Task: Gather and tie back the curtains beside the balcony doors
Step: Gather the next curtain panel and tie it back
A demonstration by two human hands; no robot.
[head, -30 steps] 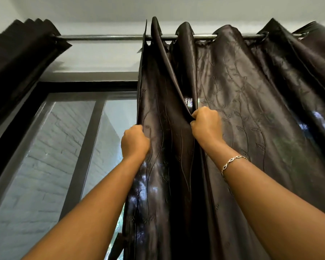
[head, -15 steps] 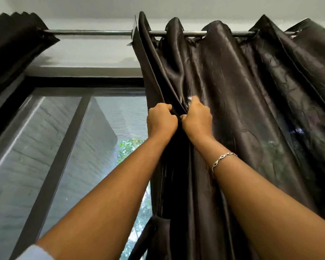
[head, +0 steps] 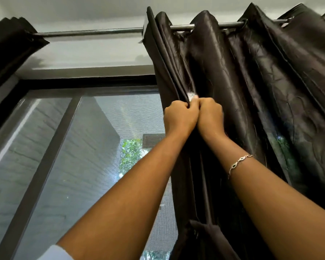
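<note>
A dark brown shiny curtain (head: 251, 87) hangs from a metal rod (head: 94, 32) and fills the right half of the view. My left hand (head: 179, 118) grips its left edge folds in a fist. My right hand (head: 210, 117), with a bracelet on the wrist, grips the neighbouring fold, and the two fists touch side by side. The folds between them are bunched together. A band of the same dark fabric (head: 204, 229) wraps the curtain low down. A second dark curtain (head: 9, 47) is bunched at the top left on the same rod.
The balcony door glass (head: 86, 151) with a dark frame (head: 86, 81) lies bare to the left of the held curtain. Through it show a grey brick wall and green leaves. The white ceiling runs just above the rod.
My left hand has moved right with the curtain edge until it meets my right hand. The curtain's left edge has slid right along the rod, baring more glass.
</note>
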